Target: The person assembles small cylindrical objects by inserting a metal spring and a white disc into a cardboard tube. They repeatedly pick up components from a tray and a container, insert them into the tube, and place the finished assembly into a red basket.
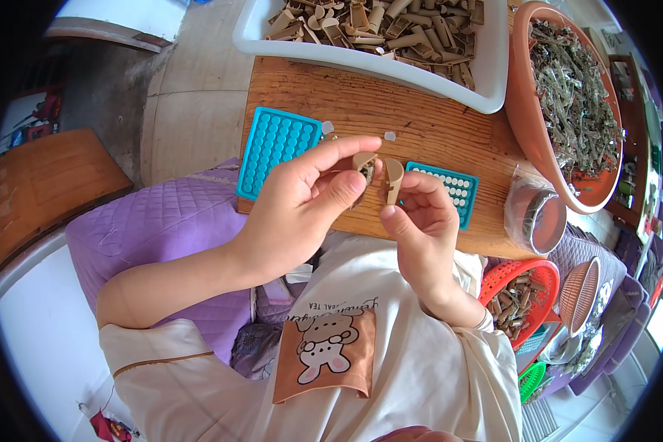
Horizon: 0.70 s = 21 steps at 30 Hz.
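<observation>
Above the near edge of the wooden table point(295, 81), my two hands are close together, each pinching a small plastic part. My left hand point(309, 191) is closed on a tan casing half point(363, 160) with small dark parts showing inside it. Between the thumb and fingers of my right hand point(426, 228) is another tan casing half point(394, 177), curved and round-ended. The two halves are slightly apart. Behind my left hand lies a teal tray with round pockets point(276, 147). A smaller teal tray point(470, 202) holding rows of white discs sits partly behind my right hand.
A white tub point(379, 65) of loose tan casings stands at the far side. An orange basin point(521, 96) of clear and dark small parts is at right, with a plastic-wrapped round container point(549, 221) nearer. A red basket point(486, 287) of casings sits below. Small clear pieces point(390, 136) dot the table.
</observation>
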Each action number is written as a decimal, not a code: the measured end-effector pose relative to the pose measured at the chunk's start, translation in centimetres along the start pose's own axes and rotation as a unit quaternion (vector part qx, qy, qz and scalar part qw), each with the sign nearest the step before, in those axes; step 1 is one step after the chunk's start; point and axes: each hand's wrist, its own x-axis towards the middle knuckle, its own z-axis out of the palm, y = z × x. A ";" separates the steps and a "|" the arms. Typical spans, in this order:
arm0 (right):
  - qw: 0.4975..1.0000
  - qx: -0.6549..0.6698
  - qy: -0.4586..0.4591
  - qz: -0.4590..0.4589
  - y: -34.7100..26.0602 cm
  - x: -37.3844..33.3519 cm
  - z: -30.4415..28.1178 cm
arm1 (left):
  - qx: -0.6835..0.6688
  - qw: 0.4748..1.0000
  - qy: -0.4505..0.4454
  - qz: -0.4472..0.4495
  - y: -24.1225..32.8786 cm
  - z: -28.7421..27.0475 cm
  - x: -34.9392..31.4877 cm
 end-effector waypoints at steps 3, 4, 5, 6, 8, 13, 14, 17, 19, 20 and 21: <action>1.000 -0.006 0.003 0.004 0.0 0.0 0.6 | -0.028 0.999 -0.007 0.027 0.1 0.1 -0.2; 1.000 -0.005 -0.003 0.002 0.1 0.0 0.7 | -0.044 0.998 -0.008 0.035 -0.1 0.2 -0.1; 1.000 -0.003 -0.008 0.001 0.3 0.1 0.7 | -0.060 0.997 -0.010 0.042 -0.2 0.3 -0.1; 1.000 -0.001 -0.013 -0.001 0.5 0.1 0.8 | -0.066 0.997 -0.013 0.043 -0.3 0.3 -0.1; 1.000 -0.015 -0.016 0.004 0.5 0.1 1.0 | -0.075 0.996 -0.015 0.045 -0.3 0.4 -0.3; 0.997 -0.070 -0.011 -0.026 0.7 0.0 1.1 | -0.041 0.996 -0.028 0.069 -0.5 0.3 -0.5; 0.996 -0.079 -0.009 -0.036 0.8 -0.1 1.1 | -0.023 0.996 -0.029 0.078 -0.5 0.3 -0.5; 0.996 -0.073 -0.005 -0.054 1.0 -0.2 1.1 | -0.029 0.995 -0.035 0.093 -0.3 0.4 -0.5; 0.996 -0.061 0.002 -0.058 0.9 -0.3 1.2 | -0.022 0.994 -0.030 0.098 -0.3 0.3 -0.5; 0.997 -0.057 0.008 -0.058 0.8 -0.3 1.3 | -0.019 0.994 -0.027 0.101 -0.3 0.3 -0.4; 0.997 -0.053 0.013 -0.058 0.7 -0.3 1.3 | -0.023 0.994 -0.026 0.104 -0.3 0.2 -0.4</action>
